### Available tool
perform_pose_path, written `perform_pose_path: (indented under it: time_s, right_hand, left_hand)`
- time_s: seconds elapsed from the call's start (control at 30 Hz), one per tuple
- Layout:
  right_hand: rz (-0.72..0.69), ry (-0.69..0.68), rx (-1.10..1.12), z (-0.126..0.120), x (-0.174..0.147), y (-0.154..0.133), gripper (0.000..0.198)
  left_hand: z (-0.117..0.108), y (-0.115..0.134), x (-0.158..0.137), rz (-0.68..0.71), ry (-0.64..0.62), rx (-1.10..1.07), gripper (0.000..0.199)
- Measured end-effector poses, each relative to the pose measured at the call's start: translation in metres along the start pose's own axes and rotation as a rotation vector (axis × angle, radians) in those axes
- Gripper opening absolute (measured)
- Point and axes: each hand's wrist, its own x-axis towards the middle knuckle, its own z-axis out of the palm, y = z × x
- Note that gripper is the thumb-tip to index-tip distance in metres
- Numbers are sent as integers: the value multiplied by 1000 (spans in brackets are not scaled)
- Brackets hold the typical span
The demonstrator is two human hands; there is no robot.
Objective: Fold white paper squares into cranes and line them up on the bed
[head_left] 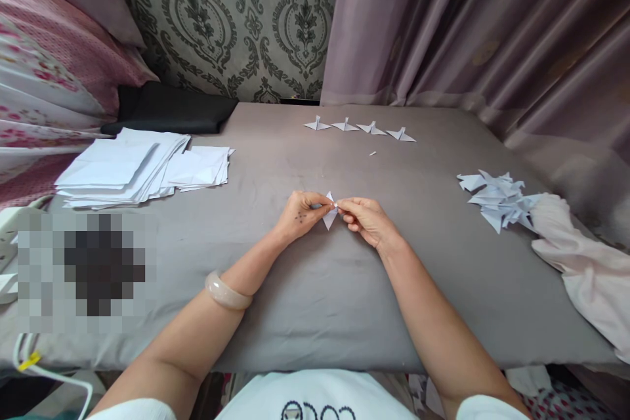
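Note:
A small folded white paper crane [329, 220] is held between my two hands above the grey-covered table [275, 302]. My left hand [302, 215] pinches it from the left with thumb and finger. From the right, my right hand [367, 218] grips a small tip of the same paper between thumb and forefinger. Parts of the crane are covered by my fingers, while pointed ends show above and below them. Beyond my hands, several finished-looking paper cranes [373, 128] stand in a row, with a tiny paper scrap [373, 153] in front.
Stacks of white paper [108, 167] and smaller squares [199, 167] lie at the left, before a folded black cloth [172, 108]. A heap of folded paper [502, 200] sits at the right beside a pale cloth [581, 262]. Purple curtains [418, 26] hang behind. A patch at left is blurred.

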Motion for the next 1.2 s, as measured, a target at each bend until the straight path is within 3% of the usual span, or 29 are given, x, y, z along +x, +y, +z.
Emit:
perform_pose_path:
  time_s: [0.13,0.3,0.4,1.03,1.2]
  right_hand:
    - [-113,42,-196,-5,-2,0,21]
    - [-532,85,-545,-10,-2,3,15]
    - [-671,95,-730,-12,-1,5,12]
    - [-769,166,-1151,-5,-13,8,17]
    - [-749,172,-1154,-3,-13,8,16]
  left_hand:
    - [-1,0,0,-21,13,9,18]
    - [-1,0,0,-41,39,-6,19]
    - [-1,0,0,-41,43,-3,18]
    - [-3,8,-1,-87,23,22,25]
    - [-1,7,-2,-90,33,-15,25]
